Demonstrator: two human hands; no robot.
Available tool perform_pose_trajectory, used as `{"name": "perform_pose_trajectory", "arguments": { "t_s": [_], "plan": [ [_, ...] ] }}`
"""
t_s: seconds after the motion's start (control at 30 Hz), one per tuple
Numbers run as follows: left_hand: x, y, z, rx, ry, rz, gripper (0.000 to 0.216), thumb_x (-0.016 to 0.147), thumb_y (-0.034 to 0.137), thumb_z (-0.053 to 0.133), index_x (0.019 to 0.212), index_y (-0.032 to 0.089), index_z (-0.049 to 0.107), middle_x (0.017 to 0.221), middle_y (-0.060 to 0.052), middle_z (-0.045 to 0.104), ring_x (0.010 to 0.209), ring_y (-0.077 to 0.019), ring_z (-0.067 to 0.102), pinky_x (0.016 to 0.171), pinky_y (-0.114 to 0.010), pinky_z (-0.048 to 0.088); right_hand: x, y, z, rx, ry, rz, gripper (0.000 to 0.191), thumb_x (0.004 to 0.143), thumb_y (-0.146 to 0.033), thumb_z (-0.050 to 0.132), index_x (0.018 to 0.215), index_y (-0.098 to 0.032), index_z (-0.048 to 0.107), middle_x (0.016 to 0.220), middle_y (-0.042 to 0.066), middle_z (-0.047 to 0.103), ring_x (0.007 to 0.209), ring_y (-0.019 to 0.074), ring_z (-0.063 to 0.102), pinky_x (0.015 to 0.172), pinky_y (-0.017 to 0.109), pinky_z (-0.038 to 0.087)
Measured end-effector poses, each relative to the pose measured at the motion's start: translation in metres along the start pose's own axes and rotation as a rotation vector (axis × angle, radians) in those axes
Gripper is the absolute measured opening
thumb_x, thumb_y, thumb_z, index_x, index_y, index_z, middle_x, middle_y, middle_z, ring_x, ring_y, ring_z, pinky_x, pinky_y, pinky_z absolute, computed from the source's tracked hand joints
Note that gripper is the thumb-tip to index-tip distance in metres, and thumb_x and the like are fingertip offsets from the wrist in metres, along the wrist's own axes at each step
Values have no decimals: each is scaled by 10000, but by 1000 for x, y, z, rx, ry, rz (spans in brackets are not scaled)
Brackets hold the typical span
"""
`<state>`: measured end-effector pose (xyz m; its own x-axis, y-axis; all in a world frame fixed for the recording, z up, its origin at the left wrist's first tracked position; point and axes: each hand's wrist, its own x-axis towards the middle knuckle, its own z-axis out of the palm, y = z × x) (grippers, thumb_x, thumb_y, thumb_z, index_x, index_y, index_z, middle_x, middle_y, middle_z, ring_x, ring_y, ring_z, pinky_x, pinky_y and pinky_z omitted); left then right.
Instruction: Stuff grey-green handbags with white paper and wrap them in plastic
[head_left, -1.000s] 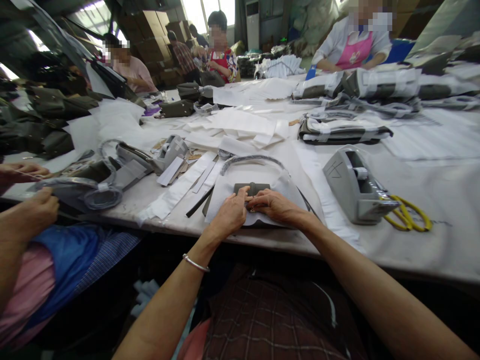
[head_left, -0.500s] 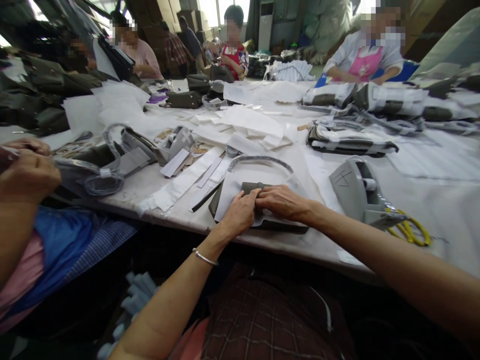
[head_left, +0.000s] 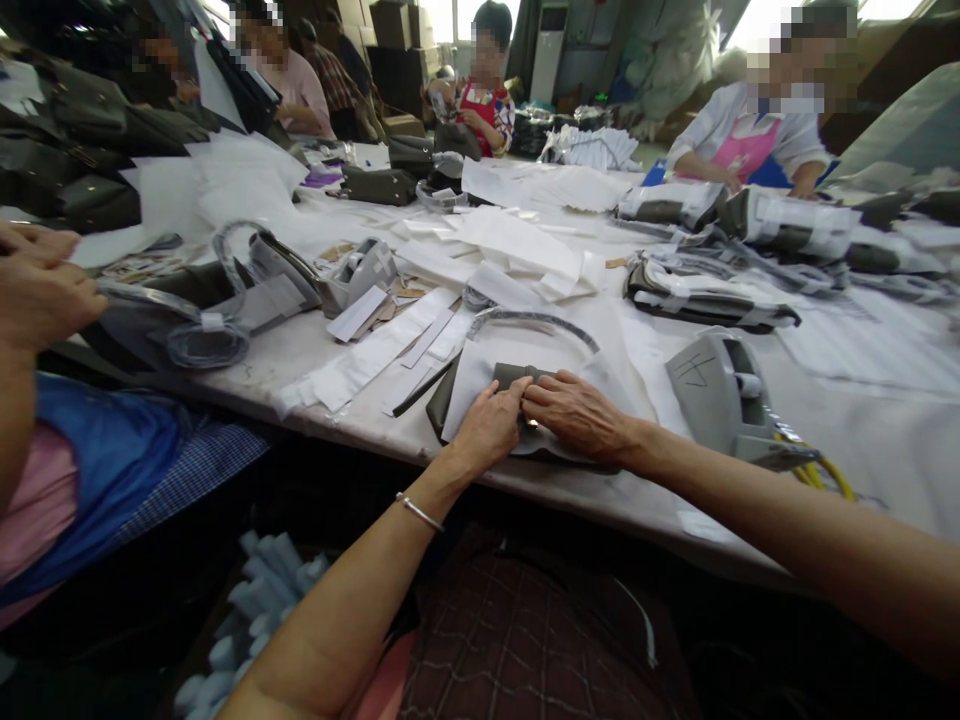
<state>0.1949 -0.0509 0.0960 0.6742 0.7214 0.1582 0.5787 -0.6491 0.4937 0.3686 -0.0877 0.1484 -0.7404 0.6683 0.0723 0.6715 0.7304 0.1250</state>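
In front of me, at the table's near edge, lies an olive-grey handbag [head_left: 441, 408] with a white sheet [head_left: 466, 378] over its body. Its arched handle [head_left: 541, 319], wrapped in clear film, stands up behind. My left hand [head_left: 489, 428] rests on the bag's front with fingers closed at a dark olive strap or flap [head_left: 512, 374]. Beside it, almost touching, my right hand [head_left: 581, 412] has its fingers curled and pinched on the same part. A small shiny metal piece [head_left: 532, 423] shows under the right fingers; the fingertips are partly hidden.
Right of the bag stand a grey marked holder [head_left: 705, 385] and yellow-handled scissors [head_left: 832, 478]. White paper strips [head_left: 375, 350] and partly wrapped bags [head_left: 709, 290] lie about the table. A co-worker's hands [head_left: 45, 285] are at the left; other people work across the table.
My view has shifted slightly, so the table appears a little further right. My fingers have moved slightly on the bag, and a metal glint now shows. The left co-worker's hands have risen.
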Motion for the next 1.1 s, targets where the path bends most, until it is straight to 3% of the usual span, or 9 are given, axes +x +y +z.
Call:
{"name": "perform_pose_trajectory", "arguments": {
  "t_s": [0.1,0.2,0.27,0.37,0.53,0.7,0.83,0.97,1.1],
  "plan": [
    [0,0,0,-48,0,-14,639,802,-20,401,1423,116,331,1190,-89,702,1215,-141,588,1186,-375,263,-16,-6,-1,97,-27,139,169,899,-86,498,960,-162,636,948,86,643,822,200,534,761,321,374],
    [0,-1,-1,-141,-11,-3,643,799,-19,405,1416,150,338,1149,-46,727,1227,-132,579,1188,-386,257,-25,-5,-2,367,17,440,157,882,-105,502,884,-175,642,885,51,649,778,167,566,722,274,397],
    [0,-2,-1,-156,-18,0,656,789,-22,408,1418,152,336,1147,-40,729,1228,-133,578,1189,-394,254,-24,-2,-3,563,45,645,141,885,-189,530,843,-187,665,834,22,670,756,154,587,699,255,402],
    [1,-2,-1,-102,-12,-8,646,796,-10,415,1423,129,345,1165,-71,718,1225,-139,581,1188,-378,261,-12,0,-4,687,-15,816,260,874,-407,582,771,-206,711,689,-6,660,673,152,579,617,256,374],
    [2,-1,-1,-26,-14,-30,635,816,15,429,1440,94,345,1175,-105,705,1215,-145,590,1185,-345,264,11,-4,-5,655,-154,980,305,747,-521,685,730,-220,732,664,-2,667,637,153,580,532,254,331],
    [2,1,-3,11,-39,-37,656,812,7,417,1458,75,327,1177,-118,700,1185,-145,611,1188,-340,252,27,-2,-10,651,-304,1037,350,740,-539,681,662,-200,716,601,5,645,605,151,578,512,249,345],
    [1,3,-4,22,-38,-41,682,803,2,428,1470,63,305,1149,-109,712,1168,-149,621,1191,-341,245,38,-1,-16,569,-379,1066,338,748,-469,693,580,-177,671,544,22,621,546,143,566,486,241,353],
    [-1,3,-4,19,-24,-14,674,813,11,432,1472,48,298,1123,-120,719,1143,-163,636,1181,-360,263,48,-4,-19,658,-463,1148,262,734,-358,706,562,-170,646,537,22,624,475,126,548,448,227,376],
    [-3,0,-3,-12,-2,17,650,829,25,440,1465,56,307,1113,-121,722,1132,-172,642,1172,-377,277,56,-13,-21,671,-491,1250,310,760,-322,662,505,-171,573,447,-5,541,396,101,469,400,221,359]
  ]
}}
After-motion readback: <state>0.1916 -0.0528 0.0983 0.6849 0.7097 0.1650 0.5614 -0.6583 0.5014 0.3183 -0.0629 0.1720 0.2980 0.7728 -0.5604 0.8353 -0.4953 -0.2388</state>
